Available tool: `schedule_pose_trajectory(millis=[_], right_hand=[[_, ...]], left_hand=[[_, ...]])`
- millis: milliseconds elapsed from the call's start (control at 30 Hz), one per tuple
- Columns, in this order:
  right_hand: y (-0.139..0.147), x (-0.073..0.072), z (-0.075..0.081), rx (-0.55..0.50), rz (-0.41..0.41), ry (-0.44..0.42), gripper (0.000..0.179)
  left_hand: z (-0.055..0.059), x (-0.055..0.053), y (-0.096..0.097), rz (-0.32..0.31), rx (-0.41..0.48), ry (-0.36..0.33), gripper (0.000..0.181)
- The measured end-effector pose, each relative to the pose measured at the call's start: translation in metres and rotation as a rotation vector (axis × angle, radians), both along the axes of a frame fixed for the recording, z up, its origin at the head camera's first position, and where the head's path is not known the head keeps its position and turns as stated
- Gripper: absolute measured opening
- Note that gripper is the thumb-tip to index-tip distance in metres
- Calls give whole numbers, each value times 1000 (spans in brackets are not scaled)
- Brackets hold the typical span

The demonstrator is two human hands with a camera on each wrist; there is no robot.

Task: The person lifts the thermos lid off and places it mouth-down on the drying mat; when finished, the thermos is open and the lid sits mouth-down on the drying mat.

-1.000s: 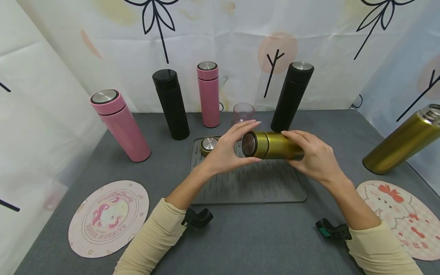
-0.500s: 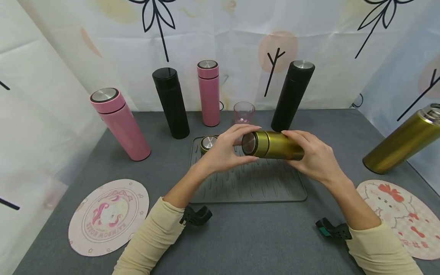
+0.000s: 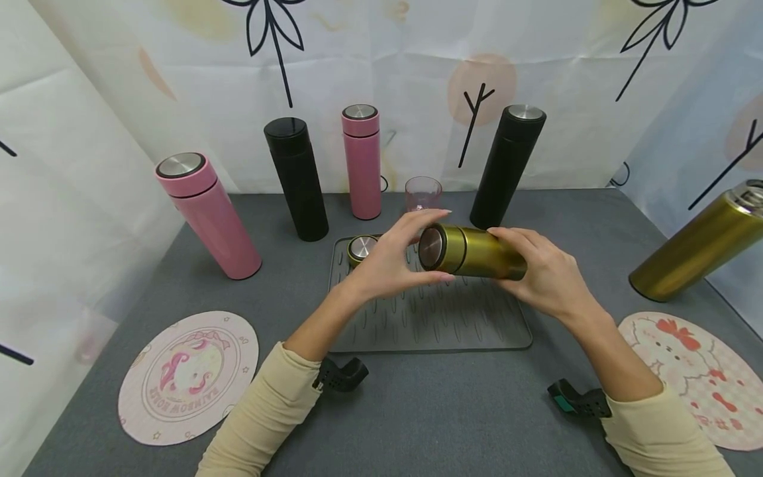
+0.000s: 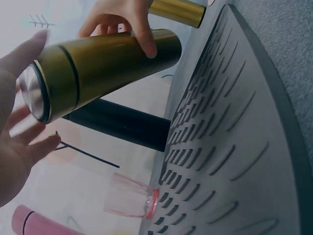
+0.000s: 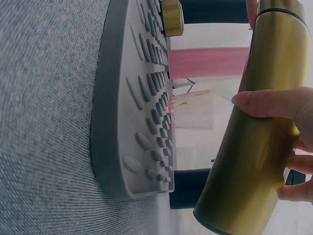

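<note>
A gold thermos (image 3: 485,253) is held sideways above a grey ridged mat (image 3: 429,324), its lid (image 3: 442,249) on and pointing left. My right hand (image 3: 545,271) grips the thermos near its base, thumb on one side and fingers on the other, as the right wrist view shows. My left hand (image 3: 387,258) is spread around the lid end, thumb below and fingers above in the head view. In the left wrist view a gap shows between the left fingers (image 4: 41,147) and the lid. A second gold lid (image 3: 362,248) rests on the mat's back left corner.
An uncapped gold thermos (image 3: 700,242) stands at right. Behind the mat are a pink thermos (image 3: 361,165), a clear pink cup (image 3: 423,194) and two black thermoses (image 3: 298,182). Another pink thermos (image 3: 211,218) stands left. Round pink placemats (image 3: 189,377) lie at both sides.
My left fingers closed in on the lid half a second ago, and now they have spread away from it again. The thermos and my right hand have hardly moved.
</note>
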State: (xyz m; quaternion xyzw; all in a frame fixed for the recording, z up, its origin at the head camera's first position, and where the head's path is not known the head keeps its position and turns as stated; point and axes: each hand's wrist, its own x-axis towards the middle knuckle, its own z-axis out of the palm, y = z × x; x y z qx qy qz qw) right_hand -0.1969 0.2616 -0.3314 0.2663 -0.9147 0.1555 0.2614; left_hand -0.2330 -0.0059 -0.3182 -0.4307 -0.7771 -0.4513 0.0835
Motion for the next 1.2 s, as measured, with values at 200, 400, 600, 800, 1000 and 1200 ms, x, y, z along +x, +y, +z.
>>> schedule_pose_trajectory(millis=[200,400,600,800,1000,1200], right_hand=[[-2,3,1,14,8,-19,89],[-2,4,0,8,7,-40,88],[-4,3,0,8,11,-34,87],[-4,5,1,6,5,-69,88],[-5,5,3,8,4,-135,88],[-6,5,3,12,7,-168,87]], left_hand=[[1,-5,-2,-120,-5,124,71],[1,-3,-3,-89,9,64,67],[4,2,-3,54,-28,-109,62],[4,0,-6,22,-53,-123,73],[4,-6,-11,-172,-54,25,81],[3,-6,-14,-180,-45,-7,73]])
